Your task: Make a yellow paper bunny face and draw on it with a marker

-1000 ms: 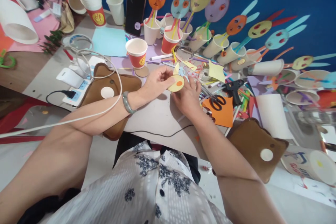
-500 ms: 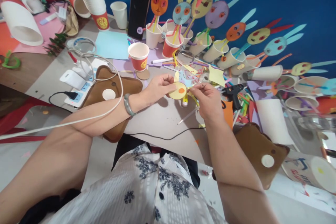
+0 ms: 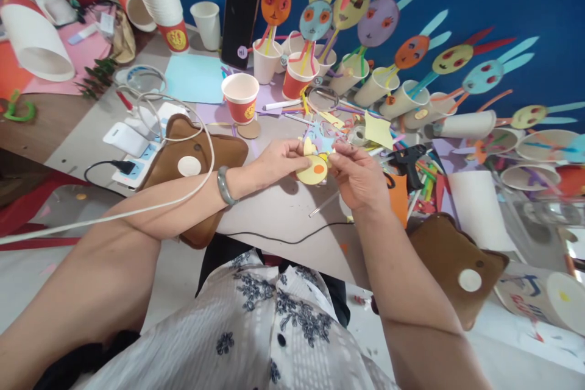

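Observation:
My left hand point(image 3: 284, 159) pinches a round yellow paper disc point(image 3: 311, 175) at its upper left edge, above the front part of the table. One orange dot point(image 3: 319, 169) lies on the disc's face. Close to the disc's right edge is my right hand point(image 3: 361, 175), its thumb and forefinger pressed together; whatever they hold is too small to make out. Behind the fingers lies a loose heap of paper scraps point(image 3: 320, 133). A clear thin stick point(image 3: 323, 204) rests on the table below the hands.
Paper cups with rabbit-faced paper heads point(image 3: 276, 5) line the blue wall. A red paper cup point(image 3: 240, 99) stands left of the scraps. A black glue gun point(image 3: 408, 164) lies at right. A white cable point(image 3: 211, 152) crosses over my left forearm. Brown cushions point(image 3: 452, 268) flank the table.
The yellow disc has shifted slightly down and right, tilting a little. My right hand has moved slightly, staying near the disc's right edge.

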Motion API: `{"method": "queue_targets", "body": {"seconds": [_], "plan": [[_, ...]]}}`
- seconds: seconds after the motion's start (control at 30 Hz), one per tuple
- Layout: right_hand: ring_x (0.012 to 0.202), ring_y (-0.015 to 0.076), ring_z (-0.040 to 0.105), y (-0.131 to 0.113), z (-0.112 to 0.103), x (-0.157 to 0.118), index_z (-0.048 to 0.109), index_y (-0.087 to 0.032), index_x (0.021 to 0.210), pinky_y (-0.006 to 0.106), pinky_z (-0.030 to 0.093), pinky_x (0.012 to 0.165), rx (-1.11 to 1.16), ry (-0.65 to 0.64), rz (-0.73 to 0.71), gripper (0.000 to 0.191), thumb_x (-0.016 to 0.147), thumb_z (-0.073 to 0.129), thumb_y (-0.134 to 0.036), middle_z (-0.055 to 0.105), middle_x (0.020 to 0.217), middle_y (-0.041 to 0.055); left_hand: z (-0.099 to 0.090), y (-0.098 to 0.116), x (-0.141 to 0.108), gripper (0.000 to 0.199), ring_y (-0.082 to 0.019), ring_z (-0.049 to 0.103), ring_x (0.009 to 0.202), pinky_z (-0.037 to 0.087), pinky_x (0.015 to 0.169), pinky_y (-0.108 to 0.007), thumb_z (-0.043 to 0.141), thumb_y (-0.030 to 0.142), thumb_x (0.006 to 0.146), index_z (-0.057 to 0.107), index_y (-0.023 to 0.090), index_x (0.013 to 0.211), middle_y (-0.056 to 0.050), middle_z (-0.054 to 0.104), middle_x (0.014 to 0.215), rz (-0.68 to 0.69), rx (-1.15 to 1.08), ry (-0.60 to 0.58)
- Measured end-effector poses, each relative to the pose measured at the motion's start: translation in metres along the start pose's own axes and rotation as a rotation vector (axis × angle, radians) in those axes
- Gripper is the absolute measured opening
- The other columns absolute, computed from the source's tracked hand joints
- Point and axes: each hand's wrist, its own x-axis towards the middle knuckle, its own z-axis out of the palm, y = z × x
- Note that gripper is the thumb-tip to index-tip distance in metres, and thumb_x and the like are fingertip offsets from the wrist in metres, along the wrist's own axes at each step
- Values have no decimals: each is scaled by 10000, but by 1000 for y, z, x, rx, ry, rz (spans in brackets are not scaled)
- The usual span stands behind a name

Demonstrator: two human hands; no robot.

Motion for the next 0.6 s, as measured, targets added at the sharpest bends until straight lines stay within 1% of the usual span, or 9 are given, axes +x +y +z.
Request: {"method": "queue_targets", "body": {"seconds": [0.07, 0.2, 0.33, 0.47, 0.6], "plan": [[606, 94, 563, 1, 3, -2, 639, -243, 779, 247, 494, 551, 16, 11, -11, 403, 543, 957, -324, 626, 717, -58, 0, 0, 0, 116, -123, 686, 613, 527, 535, -233, 733, 111, 847, 621, 135, 849, -11, 717, 733, -13, 9, -3], [556, 92, 535, 3, 6, -5, 590, -241, 743, 243, 472, 533, -2, -8, -38, 426, 601, 954, -412, 568, 626, -74, -3, -4, 2, 208, -117, 678, 614, 524, 544, -228, 791, 184, 831, 589, 148, 797, -8, 712, 710, -7, 43, -30], [532, 72, 491, 5, 7, -8, 583, -227, 723, 223, 431, 523, -39, 34, -73, 434, 636, 946, -447, 572, 605, -69, -6, -7, 2, 254, -114, 685, 642, 513, 577, -221, 812, 243, 827, 578, 155, 783, -12, 723, 726, 39, 107, -55], [560, 74, 519, 5, 10, -11, 581, -221, 714, 216, 464, 567, -56, 48, -111, 436, 644, 942, -455, 552, 598, -73, -10, -9, 3, 227, -108, 676, 673, 516, 633, -230, 802, 242, 825, 596, 151, 792, -5, 711, 736, 85, 156, -54], [567, 82, 542, 6, 12, -13, 576, -225, 737, 220, 470, 558, -96, 38, -126, 418, 673, 915, -460, 530, 601, -76, -11, -13, 7, 257, -114, 677, 715, 525, 666, -235, 834, 279, 787, 615, 144, 808, -2, 709, 757, 135, 129, -66]]}}
